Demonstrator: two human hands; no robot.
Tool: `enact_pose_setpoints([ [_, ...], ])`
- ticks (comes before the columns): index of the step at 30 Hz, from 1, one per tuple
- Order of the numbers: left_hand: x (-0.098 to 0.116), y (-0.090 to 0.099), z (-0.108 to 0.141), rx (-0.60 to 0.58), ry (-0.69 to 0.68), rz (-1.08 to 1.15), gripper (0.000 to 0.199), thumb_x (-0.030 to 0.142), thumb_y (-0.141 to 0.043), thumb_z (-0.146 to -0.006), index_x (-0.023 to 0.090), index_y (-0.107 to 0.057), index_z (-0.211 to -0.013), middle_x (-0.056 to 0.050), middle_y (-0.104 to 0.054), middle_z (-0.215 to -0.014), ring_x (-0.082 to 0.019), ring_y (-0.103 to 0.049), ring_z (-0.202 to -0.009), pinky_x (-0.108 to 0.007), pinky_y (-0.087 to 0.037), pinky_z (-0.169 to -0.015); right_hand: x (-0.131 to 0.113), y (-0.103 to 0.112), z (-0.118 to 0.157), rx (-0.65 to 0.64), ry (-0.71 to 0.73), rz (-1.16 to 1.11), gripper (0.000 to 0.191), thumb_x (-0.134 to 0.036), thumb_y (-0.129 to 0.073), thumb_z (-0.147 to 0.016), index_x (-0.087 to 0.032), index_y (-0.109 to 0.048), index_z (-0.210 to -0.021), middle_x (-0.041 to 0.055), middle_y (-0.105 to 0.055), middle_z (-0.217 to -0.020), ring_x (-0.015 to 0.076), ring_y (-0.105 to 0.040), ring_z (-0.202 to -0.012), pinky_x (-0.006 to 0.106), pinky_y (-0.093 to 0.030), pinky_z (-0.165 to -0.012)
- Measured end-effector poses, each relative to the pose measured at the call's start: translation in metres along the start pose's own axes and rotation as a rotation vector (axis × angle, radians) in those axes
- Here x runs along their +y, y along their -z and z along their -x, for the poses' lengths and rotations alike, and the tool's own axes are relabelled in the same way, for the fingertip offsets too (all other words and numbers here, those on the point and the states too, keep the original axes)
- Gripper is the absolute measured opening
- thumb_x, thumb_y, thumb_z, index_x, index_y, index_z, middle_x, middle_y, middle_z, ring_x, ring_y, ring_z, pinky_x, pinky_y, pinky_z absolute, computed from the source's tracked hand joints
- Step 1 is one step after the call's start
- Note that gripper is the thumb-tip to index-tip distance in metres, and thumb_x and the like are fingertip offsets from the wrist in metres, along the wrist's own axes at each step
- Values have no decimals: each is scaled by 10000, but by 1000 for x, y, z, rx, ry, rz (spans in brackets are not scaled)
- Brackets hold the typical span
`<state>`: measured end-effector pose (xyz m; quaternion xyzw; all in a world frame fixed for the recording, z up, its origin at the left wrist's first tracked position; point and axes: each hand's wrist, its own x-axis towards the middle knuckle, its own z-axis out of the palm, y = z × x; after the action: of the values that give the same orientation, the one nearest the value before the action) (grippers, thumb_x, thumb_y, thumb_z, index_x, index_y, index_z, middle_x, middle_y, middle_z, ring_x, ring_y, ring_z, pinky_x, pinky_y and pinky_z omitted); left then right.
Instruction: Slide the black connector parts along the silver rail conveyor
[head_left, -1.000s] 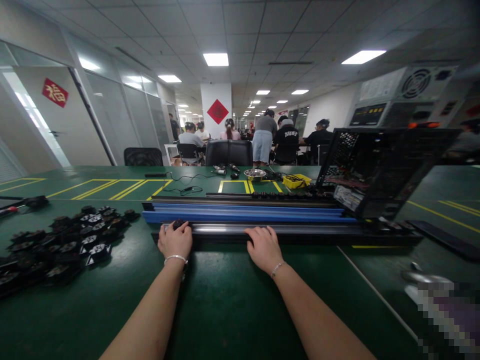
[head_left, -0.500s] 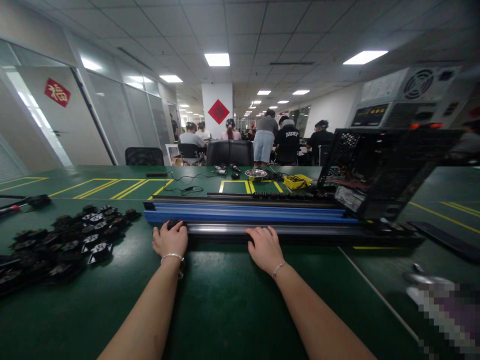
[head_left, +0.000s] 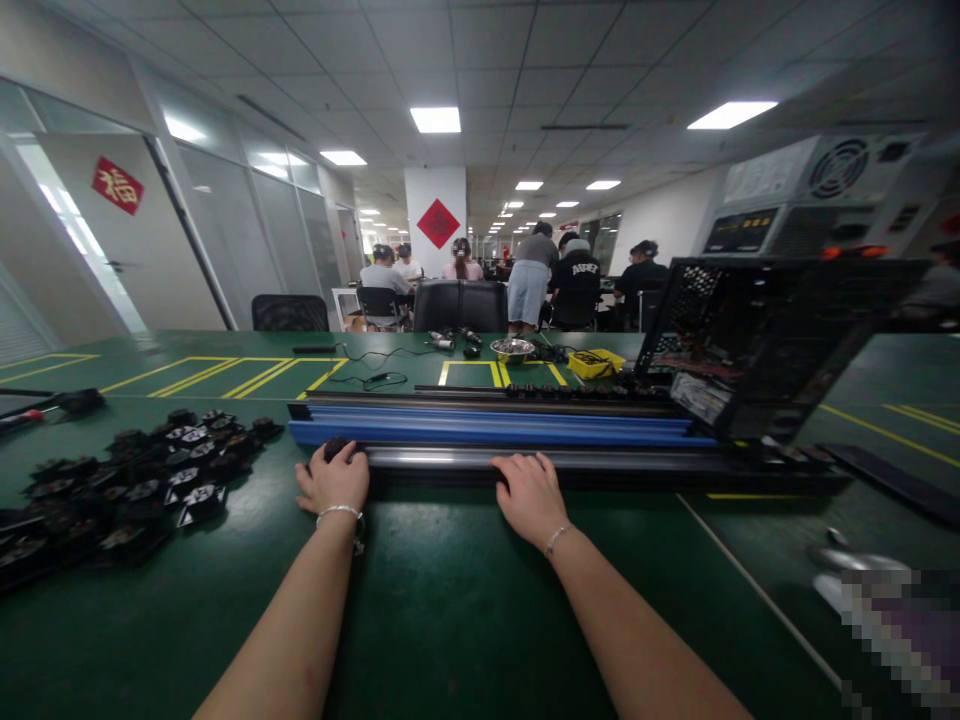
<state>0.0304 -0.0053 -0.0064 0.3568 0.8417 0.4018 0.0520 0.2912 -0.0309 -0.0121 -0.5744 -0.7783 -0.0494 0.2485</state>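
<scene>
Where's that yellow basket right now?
In the head view, the yellow basket sits right of centre on the green table, between the metal bowl and the black computer case.

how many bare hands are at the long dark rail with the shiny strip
2. The bare left hand is near the left end of the long dark rail, touching a small black part; the bare right hand rests farther right along it. No others appear there.

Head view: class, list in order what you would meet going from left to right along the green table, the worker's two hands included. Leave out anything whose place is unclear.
Pile of black parts → left hand → right hand → yellow basket → open computer case.
</scene>
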Motion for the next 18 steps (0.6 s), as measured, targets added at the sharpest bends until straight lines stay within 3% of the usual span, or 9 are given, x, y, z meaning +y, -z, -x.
enact_pose_setpoints([
  [10,3,6,-1,-15,38,-21,428,391,-431,-731,294,-587,-1117,-42,-298,-1420,-320,-266,-1274,-558,-233,-1010,0,0,0,-10,-4,4,303,-225,-450,-786,-277,-564,-1063,14,-607,-1006,167,-485,-984,363,-148,-1006],
  [18,-2,8,-7,-10,43,28,410,408,-466,-714,310,-603,-1088,-3,-325,-1408,-327,-325,-1227,-516,-300,-997,1,-1,0,1,1,11,298,-223,-448,-786,-279,-561,-1055,10,-608,-992,166,-488,-975,364,-144,-1008],
])
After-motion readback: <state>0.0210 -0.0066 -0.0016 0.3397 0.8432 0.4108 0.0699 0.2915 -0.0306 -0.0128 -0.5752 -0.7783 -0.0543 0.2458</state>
